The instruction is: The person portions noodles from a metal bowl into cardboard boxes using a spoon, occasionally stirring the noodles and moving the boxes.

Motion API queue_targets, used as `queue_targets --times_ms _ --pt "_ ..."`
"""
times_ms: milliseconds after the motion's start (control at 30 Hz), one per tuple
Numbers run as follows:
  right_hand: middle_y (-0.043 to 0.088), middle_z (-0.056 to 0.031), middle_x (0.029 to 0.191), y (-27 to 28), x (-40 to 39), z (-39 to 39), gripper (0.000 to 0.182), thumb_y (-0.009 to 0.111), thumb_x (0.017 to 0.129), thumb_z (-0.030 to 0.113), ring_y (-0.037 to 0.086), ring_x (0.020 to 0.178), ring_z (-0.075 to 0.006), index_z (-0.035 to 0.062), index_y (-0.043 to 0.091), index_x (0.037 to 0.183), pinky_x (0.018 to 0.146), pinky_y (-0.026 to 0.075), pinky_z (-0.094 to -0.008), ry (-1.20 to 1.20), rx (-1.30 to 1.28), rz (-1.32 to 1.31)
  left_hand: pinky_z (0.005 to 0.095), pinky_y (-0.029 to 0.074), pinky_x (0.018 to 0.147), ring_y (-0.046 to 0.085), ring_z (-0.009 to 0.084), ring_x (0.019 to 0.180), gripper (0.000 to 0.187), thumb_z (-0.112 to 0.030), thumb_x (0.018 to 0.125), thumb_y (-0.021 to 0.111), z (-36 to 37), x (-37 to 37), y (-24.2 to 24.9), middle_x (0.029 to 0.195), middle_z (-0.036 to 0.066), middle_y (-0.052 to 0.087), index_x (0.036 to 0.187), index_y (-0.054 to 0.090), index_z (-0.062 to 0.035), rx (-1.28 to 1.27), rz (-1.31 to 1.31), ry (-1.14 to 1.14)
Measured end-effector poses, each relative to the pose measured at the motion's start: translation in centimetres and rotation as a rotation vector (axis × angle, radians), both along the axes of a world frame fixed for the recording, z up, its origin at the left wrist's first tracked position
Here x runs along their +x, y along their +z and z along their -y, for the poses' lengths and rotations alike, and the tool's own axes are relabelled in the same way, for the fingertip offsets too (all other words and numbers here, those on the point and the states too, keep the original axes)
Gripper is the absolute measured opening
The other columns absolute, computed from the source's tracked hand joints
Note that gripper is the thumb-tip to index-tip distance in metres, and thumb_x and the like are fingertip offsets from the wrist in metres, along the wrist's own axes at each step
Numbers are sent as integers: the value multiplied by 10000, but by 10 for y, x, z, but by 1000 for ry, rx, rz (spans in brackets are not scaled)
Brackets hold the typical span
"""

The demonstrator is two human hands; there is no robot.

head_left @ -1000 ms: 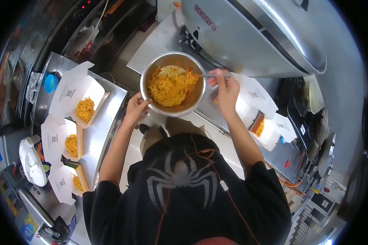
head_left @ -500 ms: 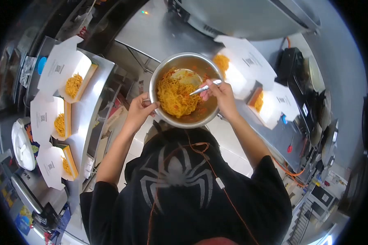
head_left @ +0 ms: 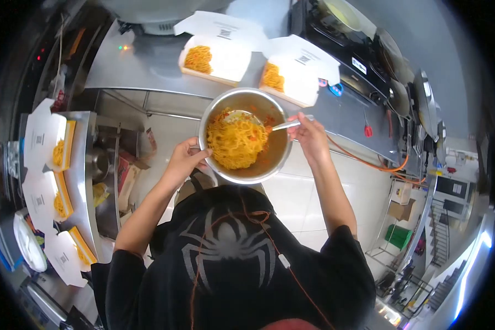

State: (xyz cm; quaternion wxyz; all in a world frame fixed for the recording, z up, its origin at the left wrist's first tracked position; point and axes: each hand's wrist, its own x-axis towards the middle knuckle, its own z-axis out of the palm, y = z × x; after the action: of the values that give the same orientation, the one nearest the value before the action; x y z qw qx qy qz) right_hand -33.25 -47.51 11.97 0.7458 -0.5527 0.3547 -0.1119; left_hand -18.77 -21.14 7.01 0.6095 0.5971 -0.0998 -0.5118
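Gripping the rim of a steel bowl (head_left: 246,135), the left hand (head_left: 186,159) has its fingers clenched on the near-left edge and holds the bowl up in the air above the tiled floor (head_left: 308,198), in front of the person's chest. Yellow noodles (head_left: 235,140) with orange bits fill most of the bowl. The right hand (head_left: 311,135) is at the bowl's right rim, fingers closed around the handle of a metal spoon (head_left: 269,126) whose head lies in the noodles. Just beyond the bowl, on the steel desk (head_left: 143,66), stand two open white boxes (head_left: 217,55) (head_left: 291,80), each holding a portion of noodles. On a second steel desk (head_left: 82,165) to the left sit three more open boxes (head_left: 49,140) with noodles inside.
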Motion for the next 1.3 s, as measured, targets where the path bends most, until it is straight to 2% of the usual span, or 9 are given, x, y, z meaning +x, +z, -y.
queue_targets --times_ms 167,367,533,667,833,967,1067,1300 --pt "596 -113 648 30 -52 47 296 499 878 237 544 543 -140 -46 582 864 549 443 -249 -168 -21 77 214 469 592 597 115 679 221 -145 808 594 55 -30 -6 790 78 630 981 543 -19 -36 -49 -61" --pt "594 -110 652 64 -61 101 295 487 884 237 535 542 -132 -41 582 854 549 438 -245 -114 -109 171 189 457 574 560 70 606 271 -164 816 591 98 -58 9 745 45 608 1032 526 -14 -21 -40 13" --pt "590 -107 653 84 -36 135 297 486 883 243 530 551 -130 -34 586 845 556 437 -240 -22 -162 212 208 475 569 591 100 624 259 -145 812 591 122 -69 20 779 68 631 1025 537 -9 -27 28 171" --pt "595 -110 662 80 -11 162 296 489 880 246 529 551 -125 -30 585 830 561 444 -242 164 -107 294 210 474 586 583 92 611 230 -152 812 594 133 -76 17 774 58 627 993 539 -21 -44 85 297" --pt "597 -116 671 106 23 175 294 505 865 243 542 547 -130 -41 580 838 556 460 -251 287 -120 377 187 459 581 575 66 619 227 -191 816 600 137 -85 26 778 9 612 983 540 -49 -26 99 438" --pt "597 -124 684 131 43 172 288 501 862 226 544 559 -129 -52 576 851 581 471 -250 346 -139 434 185 459 590 582 62 628 199 -185 825 587 129 -83 25 790 -9 613 974 542 -62 -39 124 500" --pt "598 -129 690 146 55 166 282 498 863 220 547 568 -129 -51 575 853 589 475 -252 348 -137 459 209 478 599 583 83 604 189 -179 820 585 125 -81 28 786 26 617 944 540 -44 -39 121 573" --pt "605 -135 704 172 80 163 275 484 862 198 570 597 -145 -56 588 850 620 491 -265 391 -166 494 180 460 601 605 77 643 153 -196 827 577 113 -71 31 785 4 622 918 539 -79 -44 119 596"
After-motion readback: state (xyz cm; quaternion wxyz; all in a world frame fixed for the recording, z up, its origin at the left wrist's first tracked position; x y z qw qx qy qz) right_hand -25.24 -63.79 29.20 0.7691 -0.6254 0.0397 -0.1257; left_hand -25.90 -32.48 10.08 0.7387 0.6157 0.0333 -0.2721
